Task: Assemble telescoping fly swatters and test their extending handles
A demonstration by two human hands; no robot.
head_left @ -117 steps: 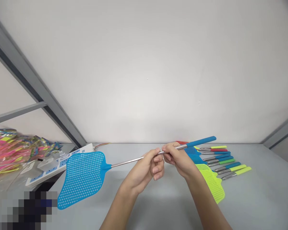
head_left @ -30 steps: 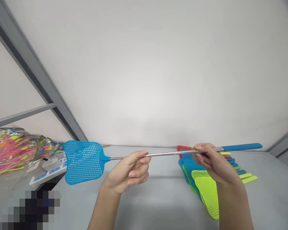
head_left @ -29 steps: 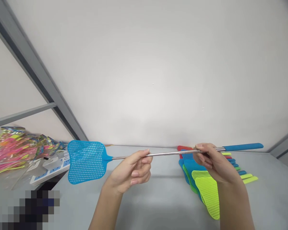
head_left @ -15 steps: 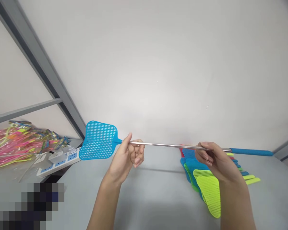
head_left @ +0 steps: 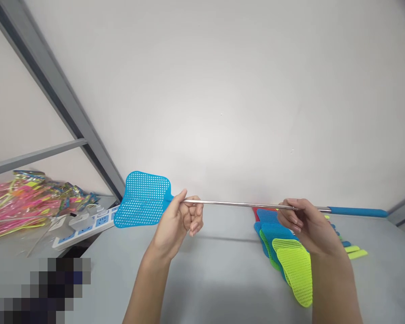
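Note:
A blue fly swatter [head_left: 142, 198] with a thin metal rod and a blue grip spans the view from left to right, held above the table. My left hand [head_left: 180, 220] is closed on the rod close to the mesh head, thumb on top. Farther right, my right hand [head_left: 300, 220] pinches the rod a short way before the blue grip. Under and beside the right hand lies a fanned stack of fly swatters [head_left: 293, 270] with yellow, blue, green and red heads. My right hand and forearm hide part of their rods and handles.
On the left, a white power strip [head_left: 87, 233] with plugs and adapters lies near clear bags of pink and yellow items [head_left: 16, 207]. A grey frame post [head_left: 67, 103] rises there. The grey table [head_left: 216, 274] meets a pale wall [head_left: 216, 90] behind.
The rod between my hands has grown longer, as the hands moved apart from near the middle. My left hand slid along to the swatter's head, and the rod now slopes slightly down to the right.

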